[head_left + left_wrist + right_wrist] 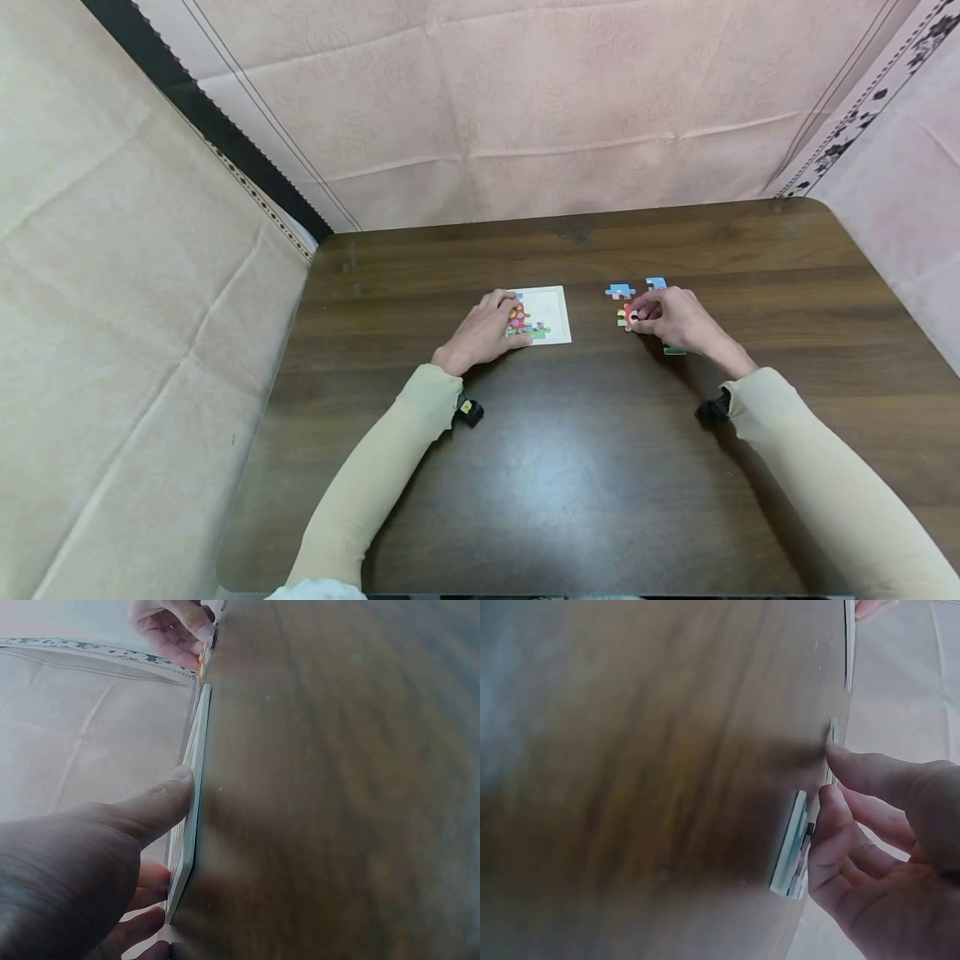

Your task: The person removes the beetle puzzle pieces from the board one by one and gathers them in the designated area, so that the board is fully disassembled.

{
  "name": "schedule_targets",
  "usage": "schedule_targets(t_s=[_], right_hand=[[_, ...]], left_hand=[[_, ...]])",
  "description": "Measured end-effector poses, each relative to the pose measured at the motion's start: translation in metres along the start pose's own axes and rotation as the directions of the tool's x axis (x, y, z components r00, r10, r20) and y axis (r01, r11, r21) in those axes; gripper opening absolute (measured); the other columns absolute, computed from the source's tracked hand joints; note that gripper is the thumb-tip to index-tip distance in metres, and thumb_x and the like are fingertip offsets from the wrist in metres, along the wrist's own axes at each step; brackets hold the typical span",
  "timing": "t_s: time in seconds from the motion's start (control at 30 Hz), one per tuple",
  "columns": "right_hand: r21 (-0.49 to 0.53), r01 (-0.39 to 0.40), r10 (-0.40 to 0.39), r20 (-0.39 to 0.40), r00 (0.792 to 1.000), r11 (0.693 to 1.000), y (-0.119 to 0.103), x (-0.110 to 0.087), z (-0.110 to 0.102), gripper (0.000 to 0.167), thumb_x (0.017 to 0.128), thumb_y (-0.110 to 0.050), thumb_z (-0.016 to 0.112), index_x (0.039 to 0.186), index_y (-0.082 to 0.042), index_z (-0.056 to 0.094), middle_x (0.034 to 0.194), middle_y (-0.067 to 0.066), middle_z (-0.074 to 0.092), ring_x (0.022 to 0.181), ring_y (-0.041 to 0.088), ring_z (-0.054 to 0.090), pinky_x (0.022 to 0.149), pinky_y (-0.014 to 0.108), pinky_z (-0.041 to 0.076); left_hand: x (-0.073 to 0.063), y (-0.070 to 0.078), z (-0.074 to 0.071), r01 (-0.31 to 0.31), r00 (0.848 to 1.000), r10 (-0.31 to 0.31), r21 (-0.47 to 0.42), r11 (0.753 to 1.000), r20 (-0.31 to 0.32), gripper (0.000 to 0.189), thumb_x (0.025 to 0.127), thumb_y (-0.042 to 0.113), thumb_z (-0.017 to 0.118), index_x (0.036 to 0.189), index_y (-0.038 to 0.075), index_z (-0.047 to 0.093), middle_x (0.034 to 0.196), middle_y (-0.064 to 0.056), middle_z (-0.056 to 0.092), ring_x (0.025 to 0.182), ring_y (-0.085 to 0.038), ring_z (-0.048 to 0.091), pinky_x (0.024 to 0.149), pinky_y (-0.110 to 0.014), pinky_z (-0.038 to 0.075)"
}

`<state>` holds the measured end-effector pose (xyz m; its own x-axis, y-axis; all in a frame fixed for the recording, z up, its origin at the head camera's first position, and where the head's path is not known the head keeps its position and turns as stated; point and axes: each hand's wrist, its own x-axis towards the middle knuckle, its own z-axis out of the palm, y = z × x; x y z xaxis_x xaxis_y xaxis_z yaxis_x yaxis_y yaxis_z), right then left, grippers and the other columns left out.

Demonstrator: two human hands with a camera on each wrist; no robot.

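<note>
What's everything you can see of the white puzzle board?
The white puzzle board is a thin, rectangular, card-like panel, roughly flat on the brown table. A partial picture in red, green and purple shows toward its left and near sides; the rest looks white. The left hand grips its left side, thumb at the near edge.

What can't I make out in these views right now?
- Head view: left edge of the white square puzzle board, behind the left grip.
- Head view: parts of the red-and-yellow jigsaw piece and green-edged flat piece, behind the right grip.
- Left wrist view: the board's printed picture, turned nearly edge-on.
- Right wrist view: most of the left grip, cut off by the top edge.
</note>
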<state>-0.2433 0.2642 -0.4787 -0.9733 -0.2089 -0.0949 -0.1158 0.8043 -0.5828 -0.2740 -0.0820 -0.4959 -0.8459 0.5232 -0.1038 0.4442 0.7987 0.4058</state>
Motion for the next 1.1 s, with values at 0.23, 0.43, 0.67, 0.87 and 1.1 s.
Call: schedule_targets(t_s=[0.23,0.43,0.67,0.87,1.1], right_hand=[[-0.009,-0.012,0.012,0.011,1.000,1.000,-0.0002,0.0001,-0.0029,0.024,0.097,-0.009,0.081,0.119,0.001,0.078,0.093,0.009,0.074,0.085,0.019,0.063,0.083,0.034,0.048],[-0.014,-0.017,0.018,0.018,1.000,1.000,-0.0013,0.0008,-0.0042,0.023,0.097,-0.010,0.081,0.117,0.000,0.079,0.089,0.007,0.071,0.083,0.019,0.059,0.082,0.035,0.045],[0.002,-0.018,0.018,0.041,0.999,1.000,-0.0014,0.0020,-0.0050,0.023,0.099,-0.010,0.079,0.119,0.002,0.077,0.090,0.008,0.067,0.085,0.022,0.056,0.079,0.037,0.044],[0.001,-0.019,0.019,0.046,0.999,1.000,-0.0001,0.0027,-0.0047,0.027,0.099,-0.011,0.080,0.121,0.003,0.076,0.091,0.009,0.069,0.086,0.022,0.058,0.079,0.036,0.045],[0.019,-0.050,0.049,0.050,0.998,0.999,-0.0002,0.0030,-0.0031,0.032,0.099,-0.011,0.079,0.128,0.003,0.075,0.095,0.009,0.070,0.089,0.024,0.059,0.081,0.037,0.045]], left_hand=[[-0.0003,-0.0005,0.0000,-0.006,1.000,0.006,-0.007,1.000,-0.002,0.076,0.102,0.042,0.078,0.160,0.003,0.049,0.165,-0.015,0.045,0.140,-0.031,0.049,0.125,-0.049,0.041],[0.0038,-0.0073,0.0041,-0.017,1.000,0.017,-0.014,1.000,-0.008,0.078,0.102,0.046,0.077,0.161,0.003,0.049,0.165,-0.014,0.045,0.139,-0.029,0.049,0.124,-0.049,0.041],[-0.0004,-0.0002,-0.0012,-0.004,1.000,0.004,-0.024,1.000,0.000,0.074,0.103,0.040,0.076,0.160,0.002,0.049,0.165,-0.015,0.045,0.138,-0.030,0.048,0.124,-0.051,0.041],[-0.0014,0.0000,-0.0018,-0.010,1.000,0.010,-0.011,1.000,0.002,0.072,0.103,0.040,0.077,0.159,0.002,0.050,0.165,-0.015,0.045,0.139,-0.031,0.048,0.124,-0.049,0.041],[-0.0021,0.0007,-0.0015,-0.007,1.000,0.007,-0.005,1.000,-0.003,0.074,0.102,0.043,0.077,0.159,0.003,0.050,0.164,-0.014,0.045,0.138,-0.030,0.049,0.124,-0.049,0.042]])
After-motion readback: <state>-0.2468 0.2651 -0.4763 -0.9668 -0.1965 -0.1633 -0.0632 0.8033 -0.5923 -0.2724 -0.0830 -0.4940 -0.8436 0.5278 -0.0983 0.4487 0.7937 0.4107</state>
